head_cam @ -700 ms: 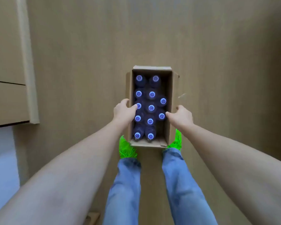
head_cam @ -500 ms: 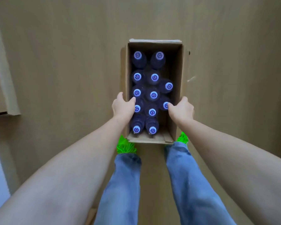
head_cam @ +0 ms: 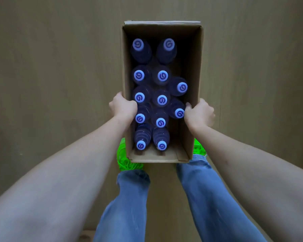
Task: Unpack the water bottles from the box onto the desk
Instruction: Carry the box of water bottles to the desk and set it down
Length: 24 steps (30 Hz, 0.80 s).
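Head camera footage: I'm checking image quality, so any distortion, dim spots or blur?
Head view: wide-angle stretch swells the forearms at the lower corners; the box interior is dark, bottle bodies murky, only the caps bright; both hands look slightly soft.

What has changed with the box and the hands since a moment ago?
The left hand and right hand have closed on the side walls of the box, which now fills more of the view, apparently being lifted. The cabinet at the left is gone from view. All twelve bottles stay inside.
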Each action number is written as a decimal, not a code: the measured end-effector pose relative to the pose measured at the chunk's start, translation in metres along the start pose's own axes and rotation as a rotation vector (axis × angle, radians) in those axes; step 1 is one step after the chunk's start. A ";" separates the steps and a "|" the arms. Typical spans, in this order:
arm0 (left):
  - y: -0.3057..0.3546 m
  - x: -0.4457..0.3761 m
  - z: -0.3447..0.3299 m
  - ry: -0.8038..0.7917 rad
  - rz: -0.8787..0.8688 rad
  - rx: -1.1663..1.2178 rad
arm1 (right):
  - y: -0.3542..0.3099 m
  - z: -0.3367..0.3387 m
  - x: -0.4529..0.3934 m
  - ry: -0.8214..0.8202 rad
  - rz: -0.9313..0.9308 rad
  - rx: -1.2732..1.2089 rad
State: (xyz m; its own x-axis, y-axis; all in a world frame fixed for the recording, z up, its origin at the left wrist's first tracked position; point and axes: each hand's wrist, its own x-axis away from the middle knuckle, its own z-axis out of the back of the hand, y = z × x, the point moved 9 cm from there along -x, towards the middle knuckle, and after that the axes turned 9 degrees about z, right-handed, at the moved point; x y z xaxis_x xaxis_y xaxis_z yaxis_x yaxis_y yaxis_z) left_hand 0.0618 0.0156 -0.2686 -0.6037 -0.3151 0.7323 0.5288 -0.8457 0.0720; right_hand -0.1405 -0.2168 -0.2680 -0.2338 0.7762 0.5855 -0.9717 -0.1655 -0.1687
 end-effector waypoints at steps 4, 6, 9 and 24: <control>0.013 -0.006 0.003 0.016 -0.053 -0.189 | -0.006 -0.002 -0.007 -0.028 0.043 -0.003; 0.015 -0.006 0.007 0.019 -0.054 -0.194 | -0.009 0.001 -0.005 -0.040 0.028 -0.019; 0.018 0.002 0.015 0.034 -0.055 -0.149 | -0.013 0.012 -0.001 -0.041 0.014 -0.024; 0.072 0.090 0.140 0.047 -0.144 -0.083 | -0.090 0.161 0.058 0.015 0.111 -0.035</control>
State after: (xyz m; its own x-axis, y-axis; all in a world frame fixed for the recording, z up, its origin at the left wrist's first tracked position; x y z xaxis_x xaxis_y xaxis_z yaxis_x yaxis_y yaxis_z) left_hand 0.1287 -0.0132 -0.1027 -0.6981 -0.2059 0.6858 0.3846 -0.9157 0.1166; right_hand -0.0723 -0.2549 -0.0915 -0.3388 0.7632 0.5502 -0.9381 -0.2293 -0.2596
